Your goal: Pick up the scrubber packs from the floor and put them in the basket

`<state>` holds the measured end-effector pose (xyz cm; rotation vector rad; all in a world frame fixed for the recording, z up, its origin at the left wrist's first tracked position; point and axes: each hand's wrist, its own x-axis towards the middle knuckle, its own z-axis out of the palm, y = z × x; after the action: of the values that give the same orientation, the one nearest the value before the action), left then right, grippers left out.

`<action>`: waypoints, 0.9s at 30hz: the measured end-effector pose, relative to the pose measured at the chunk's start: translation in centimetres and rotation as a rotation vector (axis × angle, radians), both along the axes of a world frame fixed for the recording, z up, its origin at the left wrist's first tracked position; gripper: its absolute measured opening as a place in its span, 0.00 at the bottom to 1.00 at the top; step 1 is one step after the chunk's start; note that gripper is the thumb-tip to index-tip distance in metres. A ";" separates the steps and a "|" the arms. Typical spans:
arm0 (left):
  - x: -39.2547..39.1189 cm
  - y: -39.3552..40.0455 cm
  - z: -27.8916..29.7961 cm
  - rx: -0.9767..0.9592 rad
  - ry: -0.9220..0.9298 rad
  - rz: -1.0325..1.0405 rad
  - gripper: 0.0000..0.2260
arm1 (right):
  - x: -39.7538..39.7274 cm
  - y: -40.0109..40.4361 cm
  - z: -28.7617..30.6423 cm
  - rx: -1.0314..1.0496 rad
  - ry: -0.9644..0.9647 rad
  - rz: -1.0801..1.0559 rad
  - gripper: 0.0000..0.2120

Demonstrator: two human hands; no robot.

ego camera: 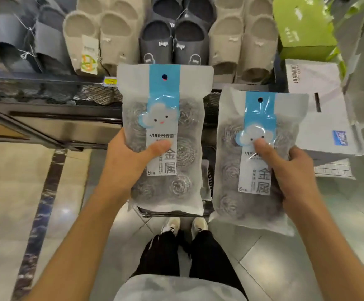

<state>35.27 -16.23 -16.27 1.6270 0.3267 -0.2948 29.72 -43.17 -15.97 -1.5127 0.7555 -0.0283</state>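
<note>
I hold two scrubber packs upright in front of me, each a frosted bag of steel-wool balls with a blue cloud label. My left hand (131,158) grips the left pack (165,118) at its left edge, thumb across the label. The right pack (257,170) sits in my right hand (293,170), which grips its right side with the thumb on the cloud. A dark basket (208,185) shows only as a sliver between and below the two packs, mostly hidden by them.
A shelf of grey, beige and dark slippers (172,40) runs across the top, above a black mesh rack (46,94). White boxes (324,118) and a green box (302,25) stand at the right. My feet (184,227) are on the tiled floor below.
</note>
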 end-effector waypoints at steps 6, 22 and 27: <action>1.8 -1.2 -8.7 0.043 0.089 0.130 0.26 | 4.8 -1.8 -8.5 0.007 0.088 0.124 0.15; 2.1 0.6 -42.5 0.068 0.297 0.184 0.24 | 6.4 -0.2 -43.5 0.010 0.271 0.161 0.22; 2.9 0.0 -47.9 0.046 0.319 0.126 0.23 | 7.2 -0.1 -49.7 -0.004 0.267 0.182 0.20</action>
<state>38.13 -16.21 -64.19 1.5959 0.6801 -0.4540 36.90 -43.31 -65.70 -1.6018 0.8252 0.3140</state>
